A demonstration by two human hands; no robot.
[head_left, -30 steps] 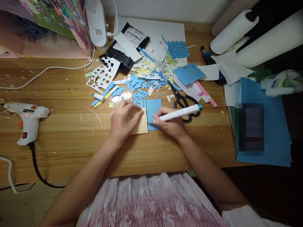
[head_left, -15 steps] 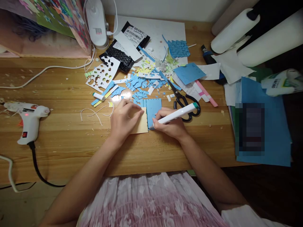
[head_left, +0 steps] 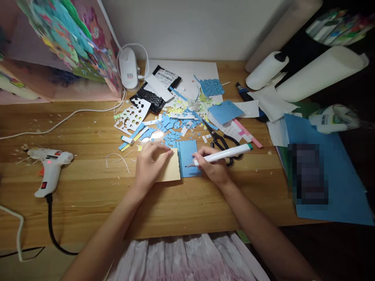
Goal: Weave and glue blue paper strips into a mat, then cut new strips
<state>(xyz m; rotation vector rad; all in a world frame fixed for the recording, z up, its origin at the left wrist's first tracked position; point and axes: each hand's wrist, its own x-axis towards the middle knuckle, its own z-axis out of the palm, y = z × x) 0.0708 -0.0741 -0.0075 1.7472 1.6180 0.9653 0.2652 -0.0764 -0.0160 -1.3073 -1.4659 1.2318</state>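
A cream paper piece (head_left: 171, 170) lies over the left part of a blue paper piece (head_left: 190, 156), which has small dark marks along its top edge. My left hand (head_left: 150, 162) grips the cream piece's upper left part between thumb and fingers. In my right hand (head_left: 213, 166) is a white marker (head_left: 225, 154) with a green end, its dark tip low over the blue paper. Whether the tip touches the paper, I cannot tell. Black scissors (head_left: 218, 140) lie just behind my right hand.
Blue and yellow paper scraps (head_left: 172, 123) spread behind my hands. A glue gun (head_left: 52, 169) with a lit red light lies at the left. Blue sheets (head_left: 336, 183) are at the right, beside white rolls (head_left: 319, 74). A black package (head_left: 152, 97) lies at the back.
The camera view has tilted up, so the desk appears lower. The marker tip has moved away from the cream paper's edge, onto the blue paper. My left hand still holds the cream piece.
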